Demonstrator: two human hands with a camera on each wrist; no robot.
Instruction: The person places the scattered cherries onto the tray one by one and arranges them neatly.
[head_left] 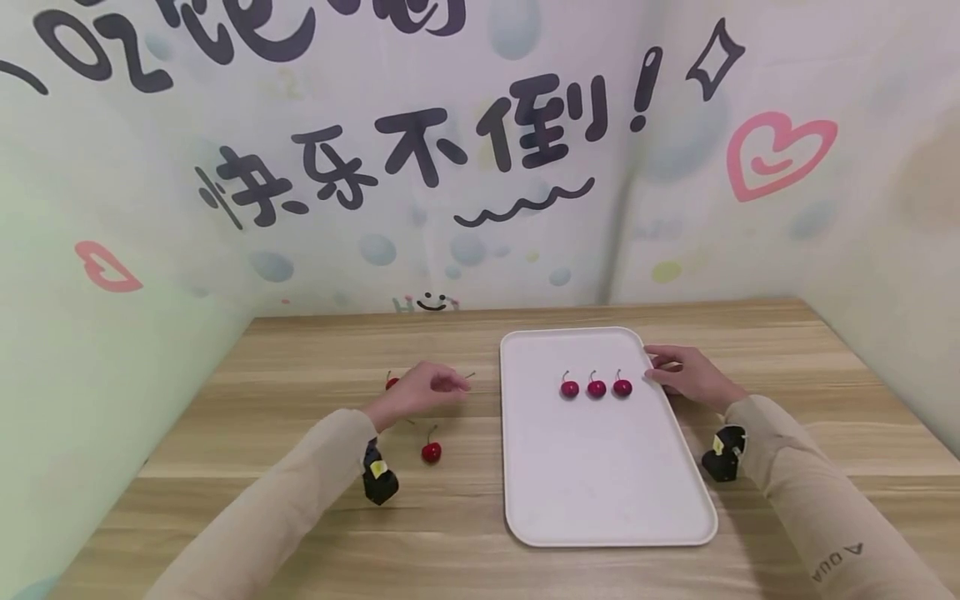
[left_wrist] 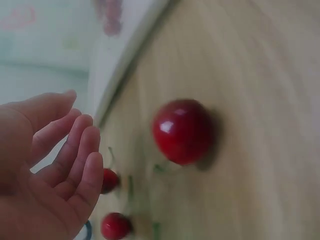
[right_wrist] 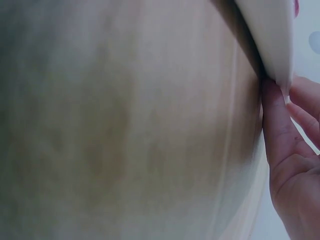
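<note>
So the right hand (head_left: 693, 377) has the tray (head_left: 600, 483) pinched by its right edge, up toward the far corner: thumb tucked under the rim, fingers on the other side. The left hand (head_left: 420, 392) isn't gripping anything, fingers relaxed and a bit bent, off to the left of the tray with a strip of table (head_left: 300, 408) between fingertips and rim.

Row of three cherries (head_left: 596, 388) sits on the tray near its far end, stems up, the rightmost one closest to the right rim. There's a wide white stretch from them down to the near rim. On the table, one loose cherry (head_left: 431, 452) is just nearer than the left hand, another cherry (head_left: 392, 383) peeks out behind it. Tray's far edge is pretty near the wall (head_left: 480, 279).
</note>
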